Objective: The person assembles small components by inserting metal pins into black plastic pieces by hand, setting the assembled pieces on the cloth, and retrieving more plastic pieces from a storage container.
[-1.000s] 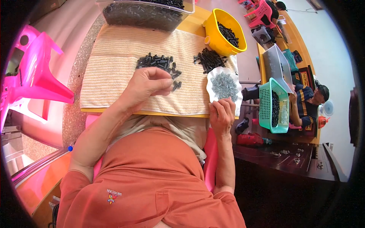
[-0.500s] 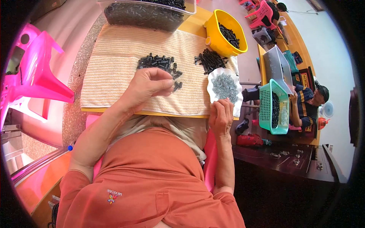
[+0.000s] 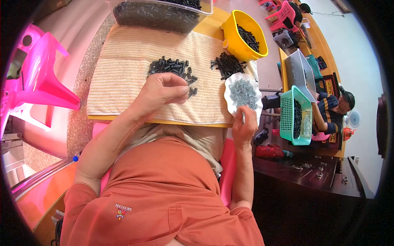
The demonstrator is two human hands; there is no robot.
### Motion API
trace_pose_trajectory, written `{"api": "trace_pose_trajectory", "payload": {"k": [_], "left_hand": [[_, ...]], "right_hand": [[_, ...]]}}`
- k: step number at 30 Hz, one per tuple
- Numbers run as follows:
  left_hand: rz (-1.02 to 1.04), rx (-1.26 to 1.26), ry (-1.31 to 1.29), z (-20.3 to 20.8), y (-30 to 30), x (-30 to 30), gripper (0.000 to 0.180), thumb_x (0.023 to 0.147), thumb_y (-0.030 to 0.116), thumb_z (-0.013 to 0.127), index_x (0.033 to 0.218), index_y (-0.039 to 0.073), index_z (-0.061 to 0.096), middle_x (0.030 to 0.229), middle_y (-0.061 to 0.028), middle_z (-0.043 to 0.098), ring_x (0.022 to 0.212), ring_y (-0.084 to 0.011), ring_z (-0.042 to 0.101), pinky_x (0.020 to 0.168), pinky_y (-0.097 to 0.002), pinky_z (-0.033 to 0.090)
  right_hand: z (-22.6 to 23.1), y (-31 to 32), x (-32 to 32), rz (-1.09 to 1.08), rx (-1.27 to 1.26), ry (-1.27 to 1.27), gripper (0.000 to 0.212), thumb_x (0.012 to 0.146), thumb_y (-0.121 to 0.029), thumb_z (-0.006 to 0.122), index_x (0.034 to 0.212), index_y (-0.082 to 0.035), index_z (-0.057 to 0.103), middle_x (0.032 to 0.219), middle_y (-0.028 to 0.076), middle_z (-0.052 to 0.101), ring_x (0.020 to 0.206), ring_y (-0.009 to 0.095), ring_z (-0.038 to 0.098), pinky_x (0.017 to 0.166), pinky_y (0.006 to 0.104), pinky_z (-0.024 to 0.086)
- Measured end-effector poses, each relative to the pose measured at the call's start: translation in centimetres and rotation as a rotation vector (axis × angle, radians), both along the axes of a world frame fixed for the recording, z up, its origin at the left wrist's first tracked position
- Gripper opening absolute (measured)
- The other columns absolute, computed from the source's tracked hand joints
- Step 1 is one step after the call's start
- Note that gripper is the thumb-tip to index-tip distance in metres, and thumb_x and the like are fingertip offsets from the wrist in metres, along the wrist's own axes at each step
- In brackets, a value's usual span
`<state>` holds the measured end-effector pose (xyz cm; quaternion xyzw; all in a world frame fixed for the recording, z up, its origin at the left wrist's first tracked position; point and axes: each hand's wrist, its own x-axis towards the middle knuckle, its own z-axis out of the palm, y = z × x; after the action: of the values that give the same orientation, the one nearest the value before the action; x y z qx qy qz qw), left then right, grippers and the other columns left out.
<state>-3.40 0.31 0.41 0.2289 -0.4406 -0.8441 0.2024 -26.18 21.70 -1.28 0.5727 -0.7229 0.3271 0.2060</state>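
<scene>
My left hand hovers over the near middle of the towel, thumb and forefinger pinched. Whatever may be between the fingertips is hidden. Just beyond it lies a loose pile of short black cylindrical pieces. At the near rim of a white scalloped dish, my right hand is closed with its fingers bent inward. A small pale glint shows among those fingers, too small to name. Inside the dish are many small shiny clear or silvery pieces. Beyond the dish, longer black pieces lie heaped on the towel.
A striped beige towel covers the table. Behind stand a clear bin and a yellow tub, both holding black parts. To the right are a green basket and a seated person. A pink chair is at left.
My right hand has drawn slightly back and to the right from the dish's near edge, its fingers curling in more. The left hand has hardly moved.
</scene>
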Motion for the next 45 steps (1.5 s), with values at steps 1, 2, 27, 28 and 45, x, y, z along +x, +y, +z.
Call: {"api": "trace_pose_trajectory", "payload": {"k": [1,2,27,28,45], "left_hand": [[-0.002,0.002,0.004,0.0,0.0,0.0,0.020,0.085,0.010,0.074,0.099,-0.001,0.066,0.089,-0.0077,0.068,0.079,-0.0140,0.067,0.074,-0.0278,0.056],[-0.002,0.003,0.004,-0.1,0.0,0.0,0.020,0.085,0.010,0.074,0.099,-0.001,0.066,0.089,-0.0077,0.068,0.079,-0.0140,0.067,0.074,-0.0278,0.056],[-0.106,-0.086,0.008,-1.1,0.1,-0.6,0.015,0.090,0.009,0.070,0.101,0.000,0.065,0.091,-0.0062,0.069,0.082,-0.0130,0.067,0.077,-0.0278,0.058],[-0.121,-0.120,0.016,-1.3,0.0,-0.6,0.016,0.090,0.009,0.070,0.102,0.000,0.065,0.091,-0.0064,0.069,0.083,-0.0131,0.067,0.077,-0.0278,0.058],[-0.189,-0.158,0.137,-1.9,1.9,-0.8,0.022,0.083,0.005,0.074,0.100,-0.003,0.063,0.087,-0.0104,0.069,0.078,-0.0164,0.067,0.068,-0.0299,0.056]], "right_hand": [[0.0,0.1,-0.2,-0.019,0.014,0.001,0.009,0.086,0.002,0.065,0.095,-0.001,0.064,0.090,0.015,0.067,0.085,0.032,0.065,0.081,0.0397,0.053],[0.0,0.1,-0.3,-0.020,0.015,0.001,0.009,0.086,0.002,0.065,0.095,-0.001,0.064,0.090,0.015,0.067,0.085,0.032,0.065,0.081,0.0397,0.053],[0.9,-0.2,-0.7,-0.049,-0.034,-0.452,0.008,0.092,-0.005,0.065,0.098,0.000,0.064,0.091,0.010,0.066,0.081,0.017,0.062,0.075,0.0279,0.050],[1.0,-0.7,-0.3,-0.015,-0.038,-0.481,0.007,0.092,-0.004,0.065,0.098,0.000,0.064,0.092,0.008,0.066,0.080,0.015,0.061,0.074,0.0261,0.049],[2.1,-6.2,7.6,0.376,0.104,-0.991,0.002,0.091,0.001,0.062,0.092,0.002,0.063,0.084,0.000,0.060,0.075,0.006,0.052,0.068,0.0200,0.043]]}}
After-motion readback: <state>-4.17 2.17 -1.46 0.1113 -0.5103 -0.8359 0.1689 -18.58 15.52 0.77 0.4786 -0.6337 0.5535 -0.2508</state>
